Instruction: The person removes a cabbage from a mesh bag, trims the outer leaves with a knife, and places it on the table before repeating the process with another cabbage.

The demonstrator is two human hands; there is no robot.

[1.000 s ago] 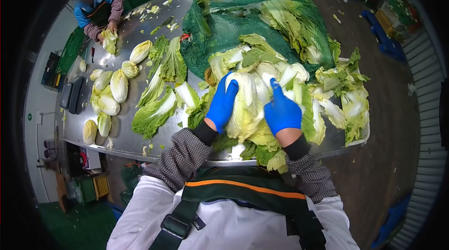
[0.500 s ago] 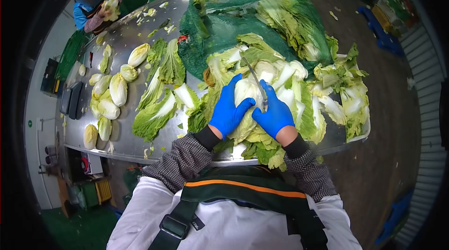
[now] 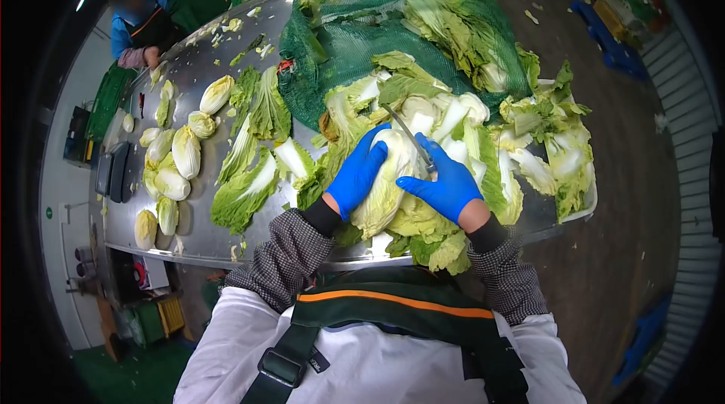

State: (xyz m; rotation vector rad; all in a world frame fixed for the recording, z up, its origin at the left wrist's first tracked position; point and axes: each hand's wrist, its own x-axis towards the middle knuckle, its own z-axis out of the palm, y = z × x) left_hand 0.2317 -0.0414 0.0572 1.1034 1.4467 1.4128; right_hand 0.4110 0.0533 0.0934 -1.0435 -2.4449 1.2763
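Note:
Pale and elongated, a napa cabbage lies tilted between my gloved hands, above a heap of loose leaves. My left hand, in a blue glove, is wrapped round the cabbage's left side. In my right hand, also gloved in blue, is a knife whose blade points up and to the left past the cabbage's far end. The right thumb reaches toward the cabbage; whether it touches is hard to tell. Trimmed outer leaves lie just to the right of the knife hand.
A green mesh bag with more cabbage covers the table's far side. Several trimmed cabbages stand left on the metal table. A white tray of leaves is at right. Another person stands at the far left corner.
The cabbage has turned and now shows its long side, its near end lower left. My hands have moved slightly apart. The other person's hands no longer hold a cabbage, and one arm stretches out.

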